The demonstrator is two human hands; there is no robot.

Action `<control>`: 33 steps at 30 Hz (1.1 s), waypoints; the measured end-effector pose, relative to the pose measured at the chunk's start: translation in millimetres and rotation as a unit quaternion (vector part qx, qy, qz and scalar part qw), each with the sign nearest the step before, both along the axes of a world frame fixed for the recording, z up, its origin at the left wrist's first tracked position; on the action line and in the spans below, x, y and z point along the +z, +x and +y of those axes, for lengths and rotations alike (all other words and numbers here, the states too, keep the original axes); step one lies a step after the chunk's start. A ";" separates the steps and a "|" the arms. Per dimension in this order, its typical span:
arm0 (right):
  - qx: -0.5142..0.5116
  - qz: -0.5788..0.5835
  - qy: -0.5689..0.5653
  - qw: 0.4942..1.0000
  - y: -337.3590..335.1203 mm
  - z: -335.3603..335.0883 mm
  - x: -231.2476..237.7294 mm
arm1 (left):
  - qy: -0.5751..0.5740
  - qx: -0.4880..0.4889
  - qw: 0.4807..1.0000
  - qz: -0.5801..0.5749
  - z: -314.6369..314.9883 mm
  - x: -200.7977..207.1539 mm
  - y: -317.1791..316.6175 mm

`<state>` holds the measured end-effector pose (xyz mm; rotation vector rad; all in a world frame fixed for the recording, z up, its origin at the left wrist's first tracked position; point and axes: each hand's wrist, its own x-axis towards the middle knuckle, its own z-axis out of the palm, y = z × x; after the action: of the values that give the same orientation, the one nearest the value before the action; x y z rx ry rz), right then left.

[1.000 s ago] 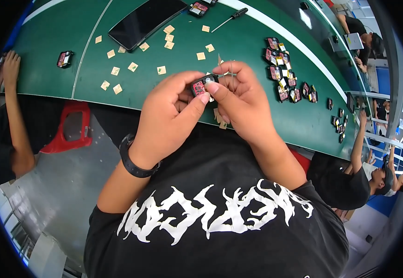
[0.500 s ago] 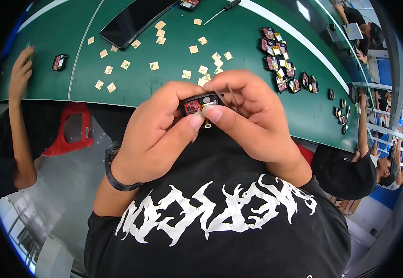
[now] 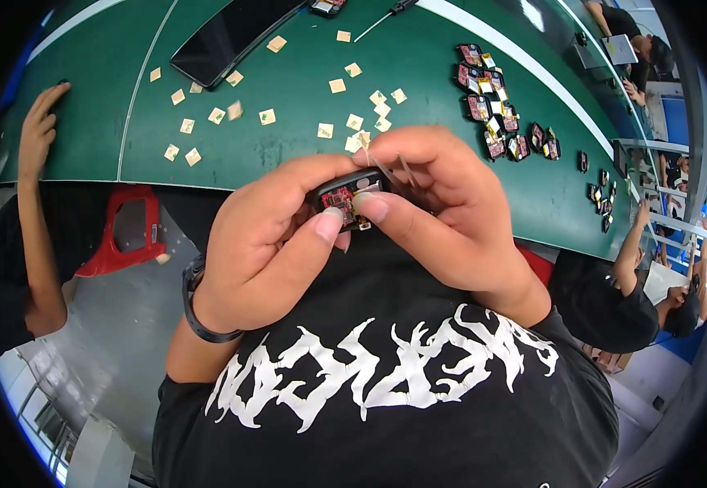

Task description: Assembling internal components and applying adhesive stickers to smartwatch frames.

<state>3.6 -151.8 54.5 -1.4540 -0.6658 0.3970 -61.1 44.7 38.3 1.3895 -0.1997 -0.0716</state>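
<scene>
Green counter (image 3: 239, 150) spreads across the frame's upper half, scattered with cream square stickers (image 3: 325, 130), while opened device units (image 3: 477, 106) cluster at upper right. Near the centre, a black device housing (image 3: 347, 176) shows its red circuit board (image 3: 336, 200). The left hand (image 3: 276, 220) has its grip closed on the housing's left side; the right hand (image 3: 447, 207) pinches the other side, slim metal tweezers (image 3: 407, 170) tucked among its fingers.

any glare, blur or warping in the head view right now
Head view: fisheye bends the green table and blackens the corners; a bright patch glares on it, upper right; one paper square looks smeared, the held device sharper.
</scene>
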 end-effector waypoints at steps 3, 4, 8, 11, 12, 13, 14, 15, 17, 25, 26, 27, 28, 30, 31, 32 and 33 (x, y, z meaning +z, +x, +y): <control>-0.028 0.012 -0.014 0.999 0.4 4.2 -1.5 | -0.030 0.017 0.999 0.009 -2.7 -5.7 2.3; -0.028 0.011 -0.013 0.999 1.5 4.0 -2.3 | -0.019 0.024 0.999 0.032 -2.7 -6.4 3.1; -0.059 0.030 -0.111 0.992 4.4 -4.1 -6.1 | -0.013 0.094 0.992 0.082 -5.9 -14.6 6.0; -0.110 0.080 -0.070 0.988 3.5 -21.3 8.8 | 0.060 0.175 0.983 0.010 9.4 -33.9 9.2; -0.080 0.164 0.049 0.982 1.3 -29.2 22.9 | 0.049 0.214 0.975 0.031 14.6 -32.7 10.6; -0.048 0.244 0.166 0.954 0.4 -32.3 35.0 | 0.029 0.238 0.970 0.032 24.4 -37.2 11.8; -0.053 0.241 0.165 0.955 -1.9 -30.8 46.9 | 0.027 0.258 0.965 0.036 34.3 -39.4 12.8; 0.023 0.214 0.234 0.948 -4.6 -30.2 60.0 | 0.024 0.270 0.962 0.039 42.5 -41.0 18.0; 0.194 0.161 0.365 0.896 -4.7 -25.4 69.4 | 0.060 0.331 0.940 0.059 65.8 -41.2 22.7; 0.210 0.146 0.554 0.792 -40.9 -3.6 66.4 | -0.001 0.521 0.847 0.106 192.9 -63.7 33.2; 0.182 0.153 0.550 0.800 -42.7 -3.5 68.6 | -0.028 0.508 0.855 0.101 201.7 -70.5 38.2; 0.162 0.168 0.550 0.802 -42.5 -2.9 70.5 | -0.050 0.505 0.856 0.097 217.4 -75.3 34.5; 0.140 0.175 0.558 0.799 -43.6 -0.7 73.2 | -0.045 0.471 0.875 0.104 252.1 -89.7 21.0; 0.160 0.121 0.570 0.797 -39.5 0.8 62.6 | -0.057 0.475 0.872 0.101 240.4 -80.1 27.1; 0.182 0.066 0.579 0.792 -37.7 0.5 57.4 | -0.069 0.481 0.869 0.098 236.6 -76.3 29.0; 0.183 0.067 0.581 0.790 -36.6 0.6 55.1 | -0.048 0.473 0.874 0.094 240.0 -77.7 27.7; 0.180 0.041 0.588 0.788 -35.0 0.8 52.8 | -0.047 0.473 0.875 0.094 229.1 -72.3 31.6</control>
<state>-31.4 -151.0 107.3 -0.1036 -0.8841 0.2353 -29.6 273.8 -34.0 1.2445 0.6456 0.6113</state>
